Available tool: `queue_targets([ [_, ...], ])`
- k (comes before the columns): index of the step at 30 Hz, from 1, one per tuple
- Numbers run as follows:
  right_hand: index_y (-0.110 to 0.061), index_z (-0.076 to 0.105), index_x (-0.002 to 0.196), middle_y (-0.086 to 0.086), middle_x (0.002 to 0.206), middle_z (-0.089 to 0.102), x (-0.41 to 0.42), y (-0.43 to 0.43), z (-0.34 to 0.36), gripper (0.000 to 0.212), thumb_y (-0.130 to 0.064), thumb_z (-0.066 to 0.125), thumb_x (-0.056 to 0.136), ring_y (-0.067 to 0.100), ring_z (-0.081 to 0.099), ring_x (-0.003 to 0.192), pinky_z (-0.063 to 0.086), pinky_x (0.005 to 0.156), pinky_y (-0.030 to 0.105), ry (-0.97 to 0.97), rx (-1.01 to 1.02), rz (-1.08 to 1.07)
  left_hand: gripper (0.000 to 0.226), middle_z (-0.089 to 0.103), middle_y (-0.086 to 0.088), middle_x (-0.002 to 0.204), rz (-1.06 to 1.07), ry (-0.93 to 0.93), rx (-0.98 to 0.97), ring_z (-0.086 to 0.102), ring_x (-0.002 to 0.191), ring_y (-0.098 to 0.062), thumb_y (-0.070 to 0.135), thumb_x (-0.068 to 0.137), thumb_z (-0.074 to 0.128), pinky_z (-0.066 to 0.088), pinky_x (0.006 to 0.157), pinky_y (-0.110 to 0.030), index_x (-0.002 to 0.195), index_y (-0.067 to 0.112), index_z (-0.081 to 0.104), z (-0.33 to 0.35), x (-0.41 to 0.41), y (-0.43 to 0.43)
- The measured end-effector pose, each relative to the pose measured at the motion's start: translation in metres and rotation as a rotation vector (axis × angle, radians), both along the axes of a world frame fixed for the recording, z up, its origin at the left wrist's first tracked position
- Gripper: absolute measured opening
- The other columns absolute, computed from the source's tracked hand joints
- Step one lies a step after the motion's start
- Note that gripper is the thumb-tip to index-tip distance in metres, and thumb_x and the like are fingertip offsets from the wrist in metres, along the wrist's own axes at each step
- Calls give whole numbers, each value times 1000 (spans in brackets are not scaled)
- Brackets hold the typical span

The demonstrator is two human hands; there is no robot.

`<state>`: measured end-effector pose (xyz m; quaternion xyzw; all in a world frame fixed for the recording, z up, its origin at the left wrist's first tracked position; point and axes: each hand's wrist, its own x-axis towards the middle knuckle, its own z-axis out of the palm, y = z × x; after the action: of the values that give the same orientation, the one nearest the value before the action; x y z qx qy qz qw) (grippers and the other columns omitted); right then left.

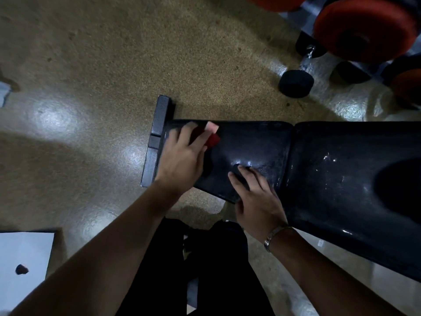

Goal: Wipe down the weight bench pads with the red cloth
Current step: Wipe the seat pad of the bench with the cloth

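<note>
The black weight bench runs from centre to right, with a smaller seat pad [248, 147] and a larger back pad [341, 179] meeting at a seam. My left hand [182, 156] presses the red cloth [213, 139] flat on the far left part of the seat pad; the cloth peeks out past my fingers, with a pale corner showing. My right hand [255, 192] rests on the near edge of the seat pad, fingers spread, holding nothing. A metal bracelet [273, 236] circles that wrist.
A black steel foot bar [157, 137] sticks out at the bench's left end. A black dumbbell [298, 80] and orange weight plates [364, 28] lie at the far right. A white sheet [22, 265] lies on the speckled floor at lower left. My dark-trousered legs [216, 270] stand below.
</note>
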<state>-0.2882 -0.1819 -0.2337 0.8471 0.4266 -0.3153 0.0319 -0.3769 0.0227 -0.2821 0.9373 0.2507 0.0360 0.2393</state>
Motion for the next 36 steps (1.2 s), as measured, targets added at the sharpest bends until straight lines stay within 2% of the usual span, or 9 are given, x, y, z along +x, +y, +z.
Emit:
queue_targets([
  [3,-25,38,153,0,160,32,-1,-1,-2,71,-23,57,85,25,27,148,36,116,50,-15,17,-1,42,56,-13,135,68,12,17,48,99,-35,24,104,52,47,87,-46,146,25,55,-2,-15,17],
  [7,-24,35,154,1,162,29,-5,-4,-4,74,-22,59,84,27,24,150,34,117,53,-26,17,5,44,61,-14,129,224,103,-5,49,107,-38,24,103,49,45,92,-46,147,27,54,-1,34,29],
  [11,-24,35,154,2,163,28,-4,-5,-5,77,-23,59,82,29,25,150,31,118,52,-32,9,23,42,65,-13,125,80,76,-50,52,107,-37,21,101,48,43,96,-45,142,18,58,3,58,0],
  [17,-27,32,155,-1,163,28,0,-4,-4,74,-25,57,85,25,23,150,33,118,50,-13,8,13,33,65,-14,124,-99,-82,17,55,99,-36,15,99,59,49,89,-46,130,10,67,-4,-3,4],
  [23,-24,36,154,1,162,29,-8,-4,-8,75,-22,61,83,27,25,149,32,117,53,-44,26,-7,36,67,-17,118,146,79,-5,55,104,-39,19,100,50,45,95,-46,133,12,65,2,40,21],
  [27,-24,37,154,1,162,30,-6,-5,-7,74,-23,59,83,28,25,149,31,117,52,-43,29,2,37,66,-15,122,81,2,-67,54,101,-39,15,98,53,46,94,-47,133,11,65,6,46,-4],
  [32,-24,38,153,1,159,34,-2,-6,-7,72,-24,56,83,26,28,148,37,114,51,-54,33,26,34,63,-14,129,-127,-71,-22,55,102,-37,15,101,56,46,93,-43,133,10,65,-1,-11,-1],
  [34,-24,39,152,1,159,35,-2,-6,-8,71,-23,57,84,26,29,147,37,113,51,-57,52,17,33,64,-14,126,-64,-54,5,57,101,-38,17,102,55,46,92,-44,133,12,65,-4,-22,8],
  [36,-24,40,152,1,159,35,-4,-7,-9,71,-22,57,83,27,29,147,37,113,52,-64,57,7,34,64,-14,124,124,-17,-10,54,99,-38,18,100,56,47,89,-45,133,14,65,-3,-14,5],
])
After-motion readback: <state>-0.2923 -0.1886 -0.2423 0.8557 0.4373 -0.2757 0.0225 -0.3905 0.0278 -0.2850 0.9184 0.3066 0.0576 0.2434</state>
